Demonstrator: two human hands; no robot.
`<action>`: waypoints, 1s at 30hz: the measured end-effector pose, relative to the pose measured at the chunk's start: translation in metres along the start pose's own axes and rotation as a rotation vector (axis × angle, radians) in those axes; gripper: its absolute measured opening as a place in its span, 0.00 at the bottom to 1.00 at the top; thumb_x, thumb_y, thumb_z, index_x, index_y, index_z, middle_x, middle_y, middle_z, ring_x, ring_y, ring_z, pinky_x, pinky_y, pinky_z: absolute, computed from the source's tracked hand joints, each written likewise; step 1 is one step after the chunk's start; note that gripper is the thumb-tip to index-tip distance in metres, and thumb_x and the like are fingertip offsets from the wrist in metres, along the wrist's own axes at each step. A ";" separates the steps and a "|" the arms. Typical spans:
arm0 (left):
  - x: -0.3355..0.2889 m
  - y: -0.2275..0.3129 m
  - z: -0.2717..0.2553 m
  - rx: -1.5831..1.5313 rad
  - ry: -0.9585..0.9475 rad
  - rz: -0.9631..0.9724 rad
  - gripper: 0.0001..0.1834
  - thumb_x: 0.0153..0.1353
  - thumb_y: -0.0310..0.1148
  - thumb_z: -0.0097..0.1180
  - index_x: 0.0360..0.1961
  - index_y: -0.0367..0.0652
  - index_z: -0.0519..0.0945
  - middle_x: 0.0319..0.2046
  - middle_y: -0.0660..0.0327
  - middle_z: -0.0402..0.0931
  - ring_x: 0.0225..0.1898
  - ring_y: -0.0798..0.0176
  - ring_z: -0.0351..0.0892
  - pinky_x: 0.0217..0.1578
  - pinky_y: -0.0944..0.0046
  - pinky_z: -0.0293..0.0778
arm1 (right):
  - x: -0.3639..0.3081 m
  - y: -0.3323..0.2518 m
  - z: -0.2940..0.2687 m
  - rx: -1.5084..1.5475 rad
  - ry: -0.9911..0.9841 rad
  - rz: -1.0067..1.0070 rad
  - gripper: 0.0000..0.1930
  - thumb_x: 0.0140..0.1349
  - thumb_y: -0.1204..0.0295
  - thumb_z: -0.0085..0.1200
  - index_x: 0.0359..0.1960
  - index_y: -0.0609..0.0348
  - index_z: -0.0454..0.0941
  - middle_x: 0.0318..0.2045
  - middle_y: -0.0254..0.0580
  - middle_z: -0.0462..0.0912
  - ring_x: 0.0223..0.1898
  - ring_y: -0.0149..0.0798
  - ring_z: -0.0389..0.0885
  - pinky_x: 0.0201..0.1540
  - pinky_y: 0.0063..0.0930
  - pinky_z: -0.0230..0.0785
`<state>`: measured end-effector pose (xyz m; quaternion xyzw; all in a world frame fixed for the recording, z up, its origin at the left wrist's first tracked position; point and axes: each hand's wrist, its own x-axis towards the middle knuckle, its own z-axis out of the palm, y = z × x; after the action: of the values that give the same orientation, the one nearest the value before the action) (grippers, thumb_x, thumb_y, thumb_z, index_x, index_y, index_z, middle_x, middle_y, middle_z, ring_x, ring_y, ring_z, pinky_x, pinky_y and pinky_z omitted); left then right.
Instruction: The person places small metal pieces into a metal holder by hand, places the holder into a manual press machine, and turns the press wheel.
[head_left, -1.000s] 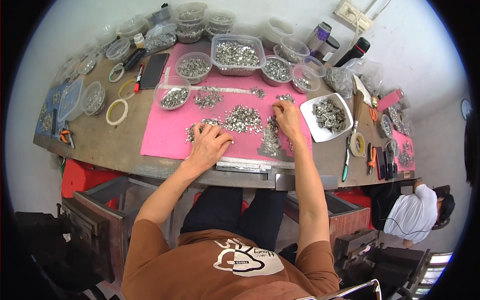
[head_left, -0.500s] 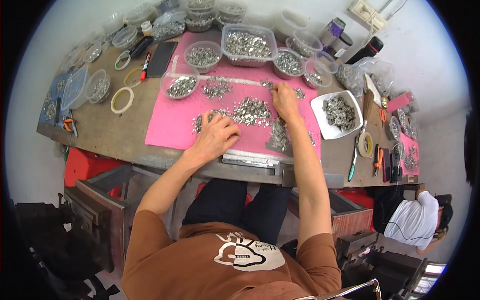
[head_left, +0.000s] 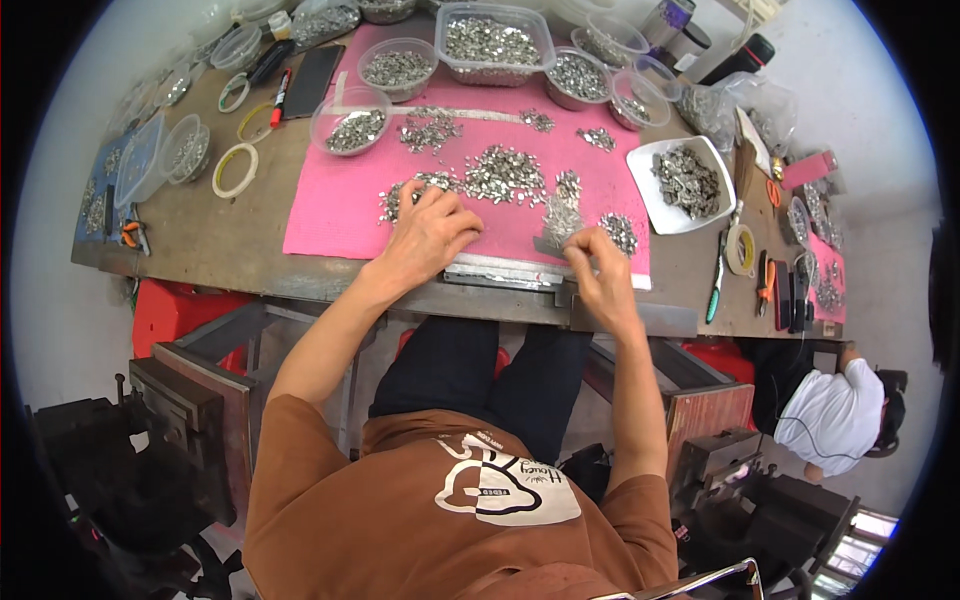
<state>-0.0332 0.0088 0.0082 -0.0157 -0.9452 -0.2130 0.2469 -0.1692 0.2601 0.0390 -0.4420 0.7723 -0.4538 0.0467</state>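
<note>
My left hand [head_left: 430, 238] rests on the pink mat [head_left: 330, 210] with its fingers curled at a spread of small silvery metal pieces [head_left: 440, 181]. Whatever its fingertips hold is hidden. Farther right, my right hand [head_left: 602, 275] has thumb and fingers pinched together at the near end of a grey strip [head_left: 548, 246] with silvery pieces lying over it. What sits in that pinch is too small to make out. Between the hands lies a larger heap of metal pieces [head_left: 506, 175]. A smaller heap [head_left: 620, 233] lies just right of my right hand.
Clear tubs of metal pieces, including a large rectangular tub [head_left: 492, 77], stand behind the mat. A white square dish [head_left: 646, 197] is at the right. Tape rolls [head_left: 235, 171] and a red marker [head_left: 279, 98] lie left. A metal bar [head_left: 505, 275] lies along the front edge. A co-worker [head_left: 830, 420] sits at the right.
My right hand has come back toward me from the far small heaps to the near end of the grey strip. My left hand stays at its pieces. The view has tilted slightly.
</note>
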 end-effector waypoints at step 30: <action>-0.005 0.005 0.004 0.041 0.082 -0.060 0.03 0.61 0.31 0.63 0.36 0.48 0.86 0.33 0.64 0.79 0.43 0.60 0.76 0.59 0.49 0.58 | -0.040 -0.008 0.017 -0.198 0.127 -0.181 0.08 0.61 0.81 0.61 0.41 0.63 0.84 0.37 0.45 0.85 0.37 0.44 0.82 0.44 0.34 0.71</action>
<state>-0.0297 0.0148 0.0045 0.0267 -0.9385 -0.2013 0.2792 -0.1316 0.2764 0.0214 -0.4830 0.7716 -0.4047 -0.0871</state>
